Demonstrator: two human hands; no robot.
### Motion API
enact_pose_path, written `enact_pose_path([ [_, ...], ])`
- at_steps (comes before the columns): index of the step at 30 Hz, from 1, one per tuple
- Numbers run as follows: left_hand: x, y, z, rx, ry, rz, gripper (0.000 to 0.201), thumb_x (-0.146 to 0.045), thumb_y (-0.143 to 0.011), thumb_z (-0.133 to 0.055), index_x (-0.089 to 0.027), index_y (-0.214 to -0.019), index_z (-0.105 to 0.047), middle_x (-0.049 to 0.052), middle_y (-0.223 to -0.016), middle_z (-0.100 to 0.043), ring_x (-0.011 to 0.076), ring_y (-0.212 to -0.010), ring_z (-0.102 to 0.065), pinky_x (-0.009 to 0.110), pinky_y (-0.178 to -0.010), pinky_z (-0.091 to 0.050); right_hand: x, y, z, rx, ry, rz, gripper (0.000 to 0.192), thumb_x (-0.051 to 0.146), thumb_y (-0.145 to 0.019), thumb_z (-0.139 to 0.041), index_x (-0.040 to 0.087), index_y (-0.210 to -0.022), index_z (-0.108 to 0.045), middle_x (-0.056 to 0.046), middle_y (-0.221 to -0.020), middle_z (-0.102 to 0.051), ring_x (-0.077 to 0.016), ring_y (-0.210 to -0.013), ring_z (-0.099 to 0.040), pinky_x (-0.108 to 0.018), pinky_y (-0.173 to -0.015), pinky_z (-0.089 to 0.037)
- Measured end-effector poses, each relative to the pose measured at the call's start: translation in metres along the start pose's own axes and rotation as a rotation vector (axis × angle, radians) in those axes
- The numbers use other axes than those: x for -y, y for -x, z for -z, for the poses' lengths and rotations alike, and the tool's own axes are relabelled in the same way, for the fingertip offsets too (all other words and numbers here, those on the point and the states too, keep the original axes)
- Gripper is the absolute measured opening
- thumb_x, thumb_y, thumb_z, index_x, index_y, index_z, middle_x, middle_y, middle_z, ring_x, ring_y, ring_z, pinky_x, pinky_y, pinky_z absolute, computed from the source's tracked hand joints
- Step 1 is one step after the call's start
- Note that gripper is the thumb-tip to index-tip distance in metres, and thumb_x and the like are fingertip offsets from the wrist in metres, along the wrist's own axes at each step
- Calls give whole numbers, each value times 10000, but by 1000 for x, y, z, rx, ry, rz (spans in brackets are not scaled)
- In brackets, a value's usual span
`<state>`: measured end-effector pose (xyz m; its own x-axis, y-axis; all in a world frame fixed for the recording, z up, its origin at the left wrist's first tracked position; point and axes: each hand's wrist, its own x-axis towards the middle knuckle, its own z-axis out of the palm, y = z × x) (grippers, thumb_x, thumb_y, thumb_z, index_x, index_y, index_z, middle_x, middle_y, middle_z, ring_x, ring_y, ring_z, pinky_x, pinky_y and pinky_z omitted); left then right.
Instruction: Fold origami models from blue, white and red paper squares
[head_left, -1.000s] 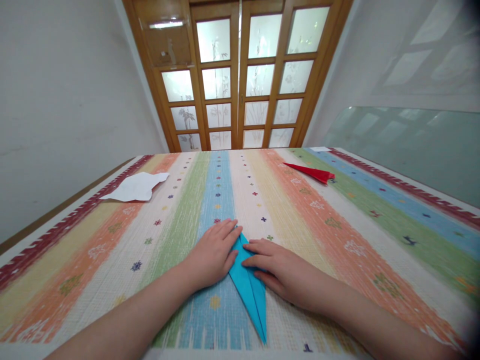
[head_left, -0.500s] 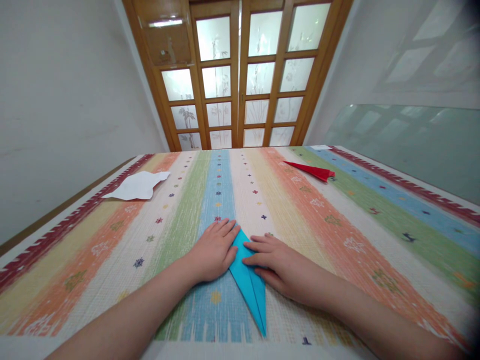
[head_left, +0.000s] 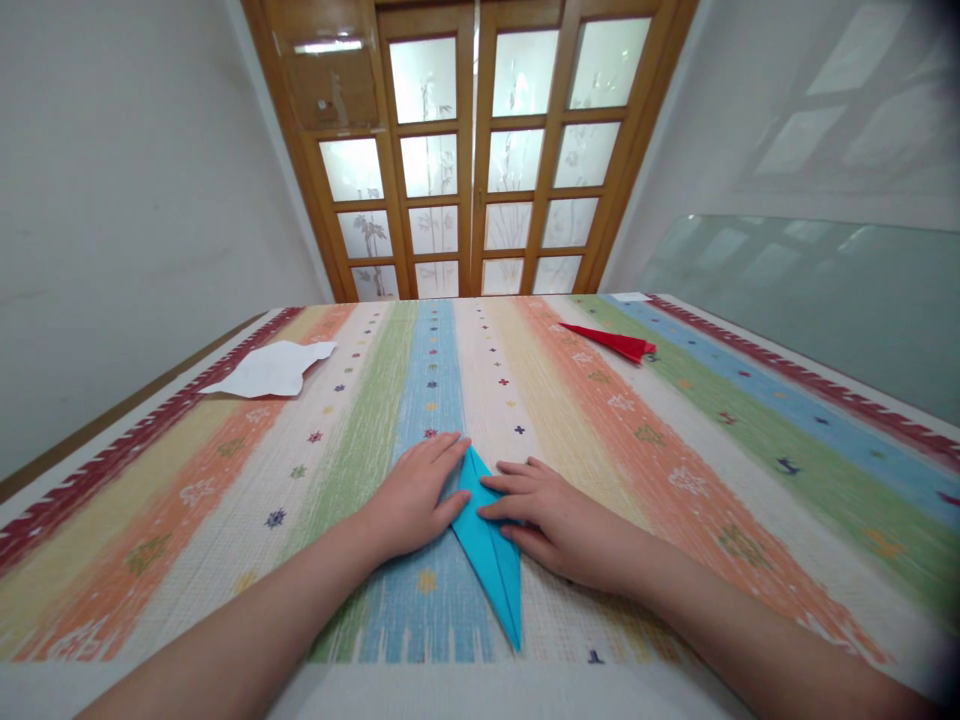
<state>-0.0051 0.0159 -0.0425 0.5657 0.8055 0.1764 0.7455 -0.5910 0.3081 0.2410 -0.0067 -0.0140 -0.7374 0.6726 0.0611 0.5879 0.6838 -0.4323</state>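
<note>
Near the front edge of the table, a long, pointed piece of folded blue paper (head_left: 486, 535) lies flat on the striped cloth of many colours (head_left: 675, 460). Its thin tip points toward the near edge, and its wider end points far away, toward the doors.

Two bare hands press down on the wide end. The left hand (head_left: 416, 497) lies flat on the left side of the blue paper, with its fingers spread and stretched out. The right hand (head_left: 544, 510) lies flat on the right side, with its fingers pointing left onto the paper. Both hands are open and flat. They pinch nothing and only push the paper down onto the cloth. The fingertips of the two hands come close together over the paper.

Far off on the left side of the cloth lies a white sheet of paper with a bumpy edge (head_left: 270, 369). Far off on the right lies a folded red paper shape with a sharp point (head_left: 611, 341). Both are well apart from the hands.

Behind the table stand wooden doors with frosted glass panes (head_left: 480, 150).
</note>
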Motion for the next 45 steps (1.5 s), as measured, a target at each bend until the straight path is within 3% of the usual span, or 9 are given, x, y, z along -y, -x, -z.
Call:
enact_pose_path([
  [7, -8, 7, 8, 95, 44, -131, 509, -358, -956, -564, -214, -1442, -512, 147, -1591, -370, 297, -1485, -310, 499, -1209, -283, -2, 0, 0, -8, -6, 40, 288, 272, -983, -575, 342, -1227, -711, -55, -1366, -634, -298, -1365, -472, -547, -1149, -292],
  [12, -5, 8, 8, 126, 51, -125, 599, -460, -927, -608, -213, -1461, -493, 167, -1597, -351, 328, -1485, -306, 520, -1200, -286, -7, 0, -1, -17, 14, 29, 201, 291, -954, -635, 307, -1117, -751, -56, -1324, -665, -303, -1329, -508, -540, -1132, -301],
  [20, -8, 11, 8, 186, -6, -93, 877, -621, -831, -663, -214, -1543, -354, 174, -1656, -190, 366, -1524, -169, 550, -1217, -200, -8, -2, 3, -60, 5, 51, 136, 298, -915, -695, 250, -1020, -768, -75, -1208, -702, -268, -1185, -583, -460, -1036, -387],
  [30, -44, 17, 14, 268, -56, -128, 1127, -620, -764, -696, -165, -1607, -101, 176, -1671, -81, 360, -1542, -9, 594, -1224, -16, -12, -3, 2, -64, -50, 97, 127, 270, -892, -708, 244, -1003, -761, -72, -1082, -716, -251, -1109, -596, -433, -981, -411],
  [37, -56, 20, 17, 320, -4, -169, 1136, -627, -752, -717, -130, -1597, -141, 189, -1668, -73, 373, -1539, -23, 597, -1224, -27, -13, -4, -1, -81, -68, 126, 134, 211, -878, -695, 238, -996, -753, -67, -1059, -726, -241, -1075, -616, -445, -1005, -407],
  [41, -44, 18, 20, 288, 39, -268, 1131, -668, -755, -709, -119, -1590, -180, 192, -1660, -140, 359, -1534, -117, 546, -1239, -101, -12, -3, 3, -57, -50, 108, 140, 216, -864, -712, 231, -999, -747, -71, -1112, -724, -250, -1109, -611, -449, -1023, -400],
  [45, -28, 13, 29, 236, 34, -358, 780, -560, -867, -646, -132, -1484, -435, 183, -1543, -438, 342, -1414, -417, 521, -1196, -264, -9, 1, 10, 24, -33, 94, 229, 222, -869, -709, 257, -1094, -734, -53, -1225, -710, -269, -1211, -576, -463, -1077, -357],
])
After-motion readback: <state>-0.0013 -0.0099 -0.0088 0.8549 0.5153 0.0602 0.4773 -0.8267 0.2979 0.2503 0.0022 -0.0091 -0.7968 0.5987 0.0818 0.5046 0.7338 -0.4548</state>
